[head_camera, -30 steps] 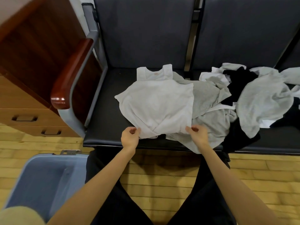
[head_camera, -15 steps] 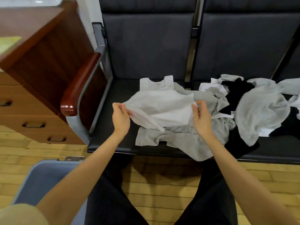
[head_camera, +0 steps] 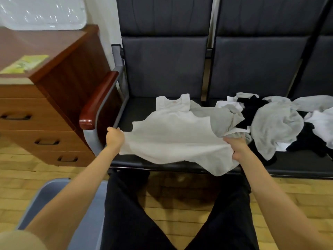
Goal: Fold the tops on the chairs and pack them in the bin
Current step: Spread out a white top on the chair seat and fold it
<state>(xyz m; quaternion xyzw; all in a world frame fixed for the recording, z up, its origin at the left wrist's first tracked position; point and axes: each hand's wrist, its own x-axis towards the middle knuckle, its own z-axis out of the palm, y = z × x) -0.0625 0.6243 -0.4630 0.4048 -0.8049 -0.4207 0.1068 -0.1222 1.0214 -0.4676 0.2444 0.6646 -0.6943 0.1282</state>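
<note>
1. Fingers of our left hand (head_camera: pixel 115 137) and right hand (head_camera: pixel 234 147) are curled round the two side edges of the white tank top (head_camera: pixel 173 139), which we hold stretched flat over the left chair seat (head_camera: pixel 142 107).
2. Half a second ago it was bunched between closer hands; we have since pulled it wide, so we judge folding can begin.
3. Unfolded tops (head_camera: pixel 277 123) wait on the next seat; the bin (head_camera: pixel 36 201) sits at lower left.
4. Our arms hide most of the bin, and our fingertips are buried in cloth.
</note>
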